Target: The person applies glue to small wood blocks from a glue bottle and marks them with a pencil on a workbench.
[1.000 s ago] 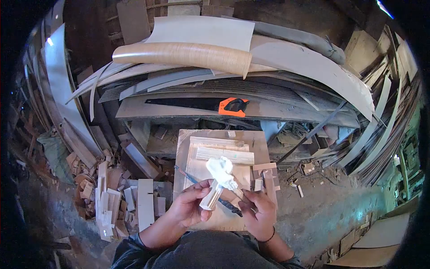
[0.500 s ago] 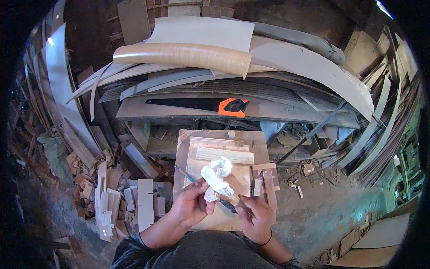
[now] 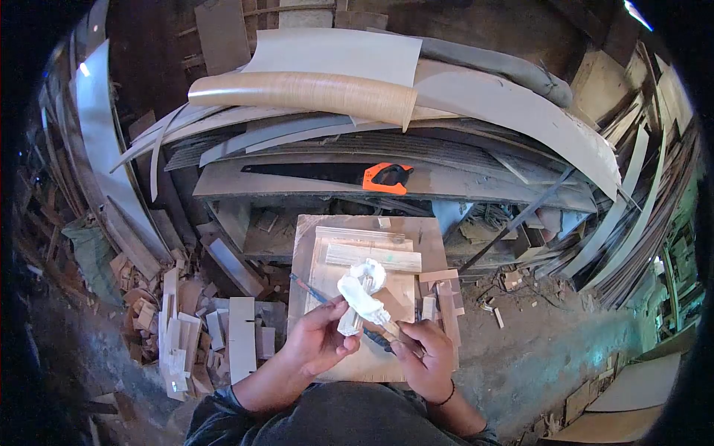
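Observation:
My right hand [image 3: 430,358] pinches the narrow wooden end of a stick [image 3: 390,325]. A white, wet-looking coating [image 3: 361,299], perhaps glue, covers its far part. My left hand [image 3: 320,338] is closed with thumb and fingers on a pale, ridged wooden piece [image 3: 349,321], which crosses behind the stick. At its upper end is a rounded white mass [image 3: 370,273]; where one piece stops and the other starts is hard to make out. Both hands are above a wooden board [image 3: 312,230] bearing wood strips [image 3: 372,258]. Partly hidden beneath them lies a dark, slim tool [image 3: 309,290].
A handsaw [image 3: 387,178] with an orange handle lies on the shelf ahead, below a rolled wood-grain sheet [image 3: 305,93]. Offcuts [image 3: 178,334] are heaped on the left floor. Small wood blocks [image 3: 446,305] sit at the board's right edge. Long strips [image 3: 647,201] lean at right.
The coated stick has shifted slightly right and its tilt has changed a little. Both hands keep their hold and barely move.

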A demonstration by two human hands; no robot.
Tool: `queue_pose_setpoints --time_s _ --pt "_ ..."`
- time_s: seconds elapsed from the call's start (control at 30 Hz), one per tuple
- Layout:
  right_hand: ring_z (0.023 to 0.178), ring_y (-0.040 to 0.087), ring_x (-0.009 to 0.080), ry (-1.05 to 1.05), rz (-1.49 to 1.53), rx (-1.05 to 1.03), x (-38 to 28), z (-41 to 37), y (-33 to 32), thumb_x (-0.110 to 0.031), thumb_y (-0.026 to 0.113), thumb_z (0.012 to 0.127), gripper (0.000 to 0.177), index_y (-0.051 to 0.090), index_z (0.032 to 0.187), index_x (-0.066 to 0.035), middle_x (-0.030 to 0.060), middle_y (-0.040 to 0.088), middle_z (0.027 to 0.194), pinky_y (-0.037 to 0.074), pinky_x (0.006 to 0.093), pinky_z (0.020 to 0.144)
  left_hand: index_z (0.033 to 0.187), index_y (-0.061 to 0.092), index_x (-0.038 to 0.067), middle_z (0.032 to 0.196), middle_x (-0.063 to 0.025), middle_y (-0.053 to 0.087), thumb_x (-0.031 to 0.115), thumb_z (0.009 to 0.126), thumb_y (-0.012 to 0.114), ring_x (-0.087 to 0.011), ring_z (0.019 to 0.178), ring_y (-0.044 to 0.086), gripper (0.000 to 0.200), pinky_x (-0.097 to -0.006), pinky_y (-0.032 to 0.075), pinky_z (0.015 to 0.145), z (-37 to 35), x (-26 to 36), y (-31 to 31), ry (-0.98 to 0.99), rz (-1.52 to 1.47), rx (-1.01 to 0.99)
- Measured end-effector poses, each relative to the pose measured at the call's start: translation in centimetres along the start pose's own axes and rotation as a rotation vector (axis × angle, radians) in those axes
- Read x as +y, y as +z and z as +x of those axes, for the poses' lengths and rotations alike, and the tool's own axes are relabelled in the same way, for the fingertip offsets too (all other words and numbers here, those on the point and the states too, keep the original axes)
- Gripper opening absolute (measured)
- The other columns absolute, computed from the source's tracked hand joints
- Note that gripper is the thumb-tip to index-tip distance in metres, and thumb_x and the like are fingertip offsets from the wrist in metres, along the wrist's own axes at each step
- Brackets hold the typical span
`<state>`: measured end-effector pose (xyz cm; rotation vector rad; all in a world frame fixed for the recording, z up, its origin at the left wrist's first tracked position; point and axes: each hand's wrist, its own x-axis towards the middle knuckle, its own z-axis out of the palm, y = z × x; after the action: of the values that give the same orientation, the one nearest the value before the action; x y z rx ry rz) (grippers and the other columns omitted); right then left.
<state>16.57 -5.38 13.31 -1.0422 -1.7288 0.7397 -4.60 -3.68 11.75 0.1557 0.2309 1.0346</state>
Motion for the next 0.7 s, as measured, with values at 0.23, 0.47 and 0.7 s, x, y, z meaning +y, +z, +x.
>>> queue_pose_setpoints --time_s 0.23,0.47,0.7 --pt "0.069 0.057 0.0174 -0.017 -0.046 0.015 0.1 0.2 -0.3 0.003 0.073 0.077 0.031 0.063 0.107 0.002 0.0098 0.060 0.082 0.045 0.0285 0.062 0.119 0.054 0.003 0.092 -0.0136 0.066 0.026 0.098 0.053 -0.0230 0.069 0.063 0.032 -0.0286 0.045 0.052 -0.2 -0.1 0.1 -0.021 0.003 0.132" --pt "0.084 0.064 0.0173 0.105 0.234 0.040 1.8 -0.6 0.2 -0.001 0.069 0.085 0.029 0.063 0.112 0.006 0.0126 0.066 0.095 0.050 0.0279 0.074 0.119 0.055 0.002 0.091 -0.0143 0.065 0.029 0.096 0.057 -0.0257 0.071 0.063 0.036 -0.0324 0.047 0.054 -0.1 -0.6 0.1 -0.059 0.108 0.066" --pt "0.092 0.064 0.0150 0.399 0.475 -0.111 1.3 -0.5 0.0 -0.008 0.065 0.093 0.034 0.059 0.124 0.005 0.0087 0.064 0.103 0.051 0.0276 0.081 0.117 0.055 0.002 0.089 -0.0133 0.066 0.028 0.095 0.059 -0.0244 0.070 0.066 0.034 -0.0338 0.052 0.057 0.1 -0.8 0.5 -0.046 0.170 0.095"
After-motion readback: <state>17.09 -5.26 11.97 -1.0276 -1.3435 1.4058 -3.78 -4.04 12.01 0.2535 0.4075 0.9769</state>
